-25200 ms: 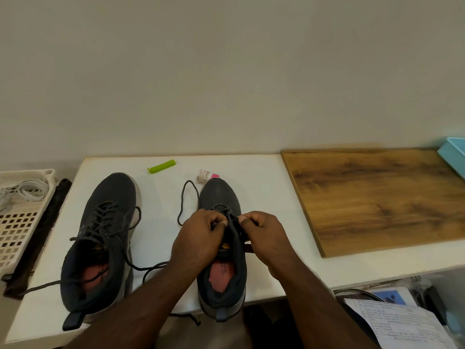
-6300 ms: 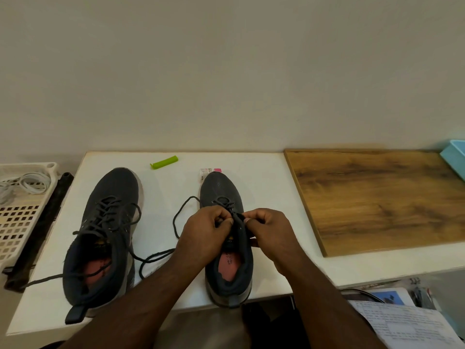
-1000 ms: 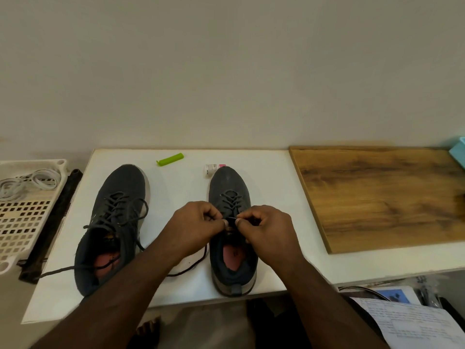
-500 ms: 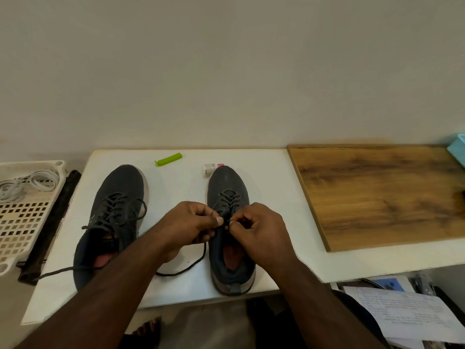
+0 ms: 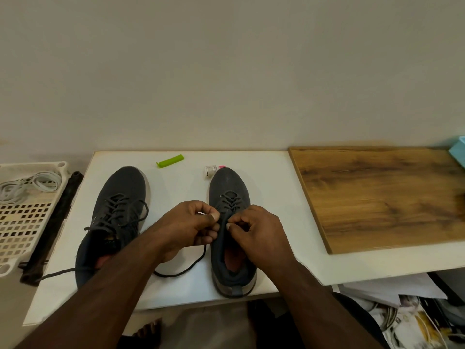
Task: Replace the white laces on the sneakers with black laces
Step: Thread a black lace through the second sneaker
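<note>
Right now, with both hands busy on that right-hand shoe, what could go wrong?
1. The left hand and right hand pinch the black lace at the right sneaker; a slip might undo the threading.
2. The left forearm crosses the left sneaker, whose loose lace end trails off the white table; it could snag.
3. The small white tube by the toe might be knocked away.
</note>
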Available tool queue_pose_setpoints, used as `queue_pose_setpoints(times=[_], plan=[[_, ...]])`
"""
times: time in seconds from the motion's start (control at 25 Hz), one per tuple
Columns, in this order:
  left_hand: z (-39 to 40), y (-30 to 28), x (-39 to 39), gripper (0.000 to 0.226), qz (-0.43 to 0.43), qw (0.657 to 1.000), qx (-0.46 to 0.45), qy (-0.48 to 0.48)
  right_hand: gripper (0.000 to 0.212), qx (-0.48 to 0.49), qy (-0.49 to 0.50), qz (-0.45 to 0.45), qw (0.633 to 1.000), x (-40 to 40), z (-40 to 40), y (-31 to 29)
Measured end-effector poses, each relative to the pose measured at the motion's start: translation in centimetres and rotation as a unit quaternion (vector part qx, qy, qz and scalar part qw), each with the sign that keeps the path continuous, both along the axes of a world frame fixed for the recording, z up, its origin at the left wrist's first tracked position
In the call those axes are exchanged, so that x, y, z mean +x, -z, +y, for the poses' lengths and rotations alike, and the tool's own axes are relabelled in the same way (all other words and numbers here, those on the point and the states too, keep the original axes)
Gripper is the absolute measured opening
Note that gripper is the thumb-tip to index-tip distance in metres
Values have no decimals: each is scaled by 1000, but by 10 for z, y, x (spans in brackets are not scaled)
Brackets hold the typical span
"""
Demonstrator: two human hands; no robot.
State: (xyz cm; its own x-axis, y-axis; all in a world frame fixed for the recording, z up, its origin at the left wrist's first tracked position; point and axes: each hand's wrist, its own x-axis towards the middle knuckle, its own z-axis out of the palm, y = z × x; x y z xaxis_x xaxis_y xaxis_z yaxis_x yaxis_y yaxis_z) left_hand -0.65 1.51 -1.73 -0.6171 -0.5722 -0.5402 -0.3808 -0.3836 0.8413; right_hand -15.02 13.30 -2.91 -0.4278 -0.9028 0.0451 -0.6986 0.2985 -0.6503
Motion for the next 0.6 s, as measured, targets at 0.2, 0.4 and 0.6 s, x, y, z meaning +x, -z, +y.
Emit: queue_pose_setpoints(times=[0.2, 0.4, 0.6], plan=[[2, -2, 1, 4, -18, 996, -80, 40, 8, 15, 23, -26, 999, 1, 1, -3], [-1, -14, 0, 13, 17, 994, -90, -54, 20, -25, 8, 96, 995, 15, 10, -16], [-4, -22, 3, 12, 122, 982, -30, -140, 38, 83, -90, 141, 982, 42, 18, -14]])
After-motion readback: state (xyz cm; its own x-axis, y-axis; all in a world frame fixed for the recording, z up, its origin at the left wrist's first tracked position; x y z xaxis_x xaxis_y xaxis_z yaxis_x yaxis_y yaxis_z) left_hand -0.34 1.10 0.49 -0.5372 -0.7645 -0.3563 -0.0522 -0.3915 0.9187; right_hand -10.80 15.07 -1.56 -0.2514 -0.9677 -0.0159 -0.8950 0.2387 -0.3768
